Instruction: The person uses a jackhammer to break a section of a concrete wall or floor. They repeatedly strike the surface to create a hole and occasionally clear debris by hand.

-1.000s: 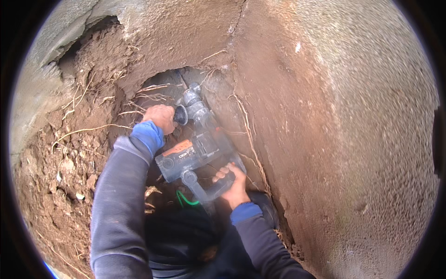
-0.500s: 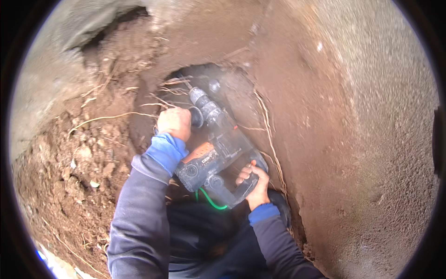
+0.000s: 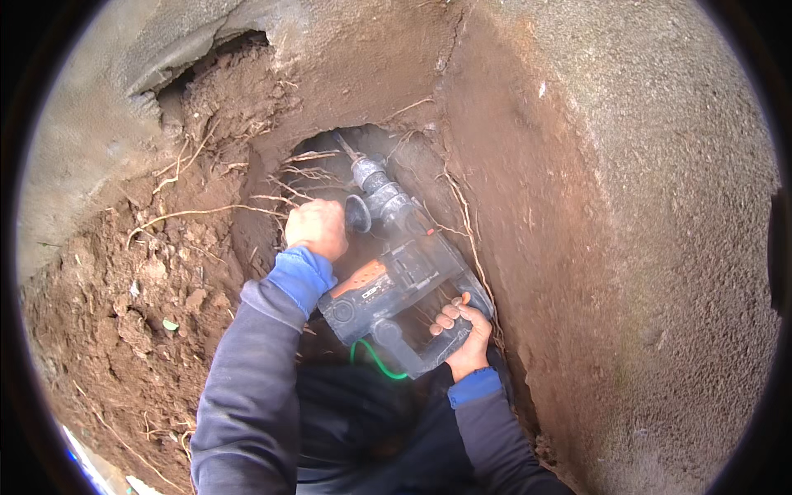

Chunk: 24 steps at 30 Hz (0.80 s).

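Note:
A dusty black and orange rotary hammer drill (image 3: 404, 272) lies slantwise across the pit, its chuck end up and to the left. My left hand (image 3: 318, 228) is closed round its side handle, just behind the round flange. At the rear, my right hand (image 3: 464, 337) wraps the main grip, fingers inside the loop. The metal bit (image 3: 346, 146) reaches into a dark hollow (image 3: 371, 136) under the wall; shade and dust obscure its tip. From the drill's lower end a green cord (image 3: 375, 361) curves away toward my dark trousers.
Thin roots (image 3: 305, 175) stick out beside the bit, and a longer root (image 3: 470, 223) runs down the right bank. Loose brown soil (image 3: 124, 330) heaps at the left. Rough concrete (image 3: 693, 206) rises on the right, and a broken ledge (image 3: 177, 62) overhangs at upper left.
The drill and both hands appear slightly lower and to the right in the picture. The surrounding hollow has also shifted a little, and the view is sharper. Both grips stay the same.

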{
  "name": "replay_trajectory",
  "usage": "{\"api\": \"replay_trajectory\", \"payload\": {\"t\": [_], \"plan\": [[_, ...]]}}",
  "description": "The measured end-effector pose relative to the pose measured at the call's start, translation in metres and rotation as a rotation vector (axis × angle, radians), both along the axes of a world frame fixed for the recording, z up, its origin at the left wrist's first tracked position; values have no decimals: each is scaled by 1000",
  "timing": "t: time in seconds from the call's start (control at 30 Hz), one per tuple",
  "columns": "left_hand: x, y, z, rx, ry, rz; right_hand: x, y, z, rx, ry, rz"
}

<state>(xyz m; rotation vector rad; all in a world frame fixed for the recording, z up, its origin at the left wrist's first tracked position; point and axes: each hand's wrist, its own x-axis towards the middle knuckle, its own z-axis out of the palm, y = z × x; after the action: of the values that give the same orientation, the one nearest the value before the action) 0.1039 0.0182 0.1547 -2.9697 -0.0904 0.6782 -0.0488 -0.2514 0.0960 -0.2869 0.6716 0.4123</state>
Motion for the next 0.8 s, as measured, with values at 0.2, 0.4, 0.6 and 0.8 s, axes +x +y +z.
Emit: {"api": "replay_trajectory", "payload": {"t": [0.2, 0.4, 0.6, 0.8], "plan": [[-10, 9, -4, -197, -47, 290, 13, 20, 71, -447, -166, 56], [-20, 16, -70, -528, -156, 576, 16, 53, 130, -912, -462, 200], [-21, 16, -171, -1082, -380, 1008, 86, 83, 158, -1490, -793, 470], [-22, 2, -199, -1586, -445, 1218, 43, 118, 171, -1547, -1041, 475]]}}
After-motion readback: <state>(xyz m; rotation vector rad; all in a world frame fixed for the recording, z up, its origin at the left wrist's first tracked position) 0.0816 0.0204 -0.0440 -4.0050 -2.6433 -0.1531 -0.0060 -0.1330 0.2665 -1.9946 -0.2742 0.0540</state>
